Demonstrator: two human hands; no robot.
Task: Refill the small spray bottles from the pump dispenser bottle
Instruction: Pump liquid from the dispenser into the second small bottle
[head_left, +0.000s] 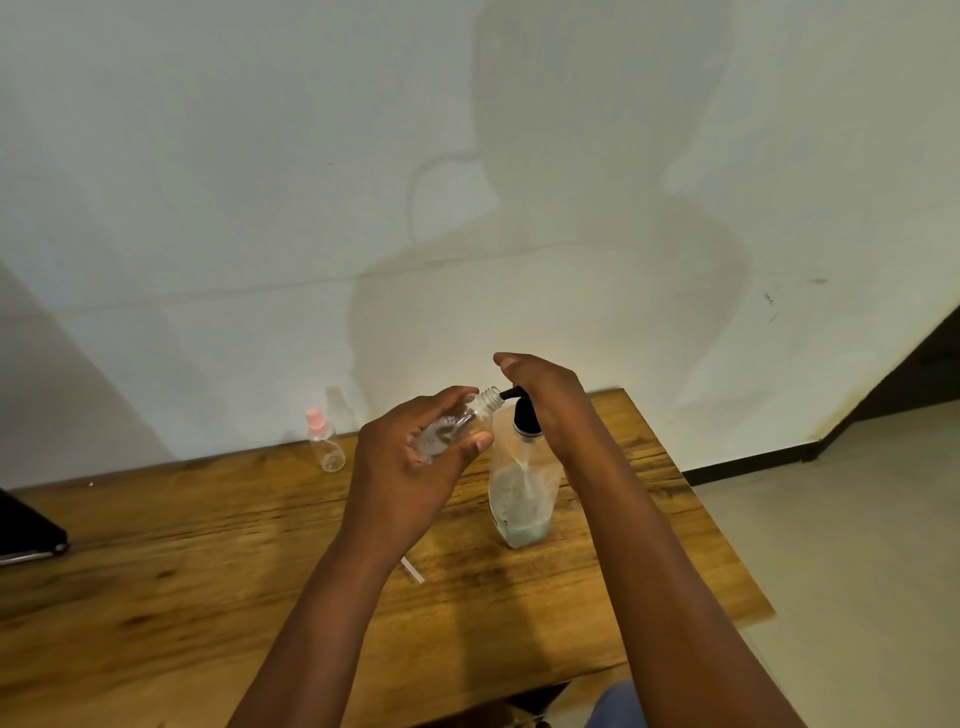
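A clear pump dispenser bottle (522, 493) with a black pump head (524, 415) stands on the wooden table (208, 545), a little liquid in its bottom. My right hand (545, 400) rests on top of the pump head, palm down. My left hand (410, 457) grips a small clear spray bottle (457, 421) without its cap, tilted so its open neck meets the black nozzle. A second small clear spray bottle (324, 441) with a pink cap stands near the wall, to the left.
A thin white tube (413, 569) lies on the table below my left wrist. A dark object (26, 530) sits at the table's left edge. The wall runs close behind the table; the table's right edge drops to pale floor (857, 519).
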